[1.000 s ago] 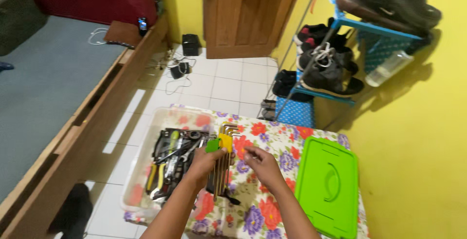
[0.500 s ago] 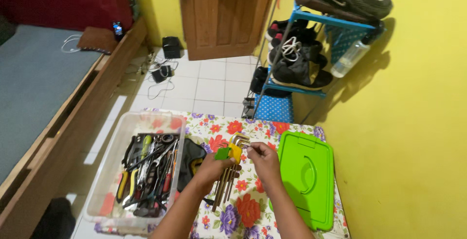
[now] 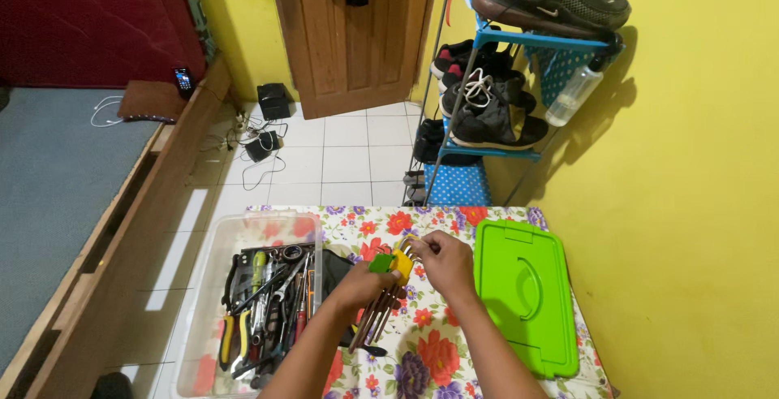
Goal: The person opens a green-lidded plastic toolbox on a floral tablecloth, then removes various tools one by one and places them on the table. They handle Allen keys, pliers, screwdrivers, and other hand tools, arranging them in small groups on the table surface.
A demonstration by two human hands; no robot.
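Note:
My left hand (image 3: pixel 358 285) grips a set of hex keys (image 3: pixel 383 297) by its yellow and green holder, the long ends pointing down toward me. My right hand (image 3: pixel 442 261) pinches the short bent ends of the keys at the top of the set. Both hands hover over a table with a flowered cloth (image 3: pixel 422 342). A clear plastic tool box (image 3: pixel 213 269) full of pliers, wrenches and screwdrivers stands just left of my left hand. Its green lid (image 3: pixel 523 293) lies flat to the right of my right hand.
A dark pouch (image 3: pixel 333 265) lies between the box and my hands. A blue shoe rack (image 3: pixel 503 82) with shoes and a bottle stands against the yellow wall. A wooden door (image 3: pixel 349 34), cables on white tiles and a bed (image 3: pixel 57 180) at left are beyond.
My right hand has moved from beside the hex keys up onto their bent ends. The view has shifted, so the table and box sit further right and lower.

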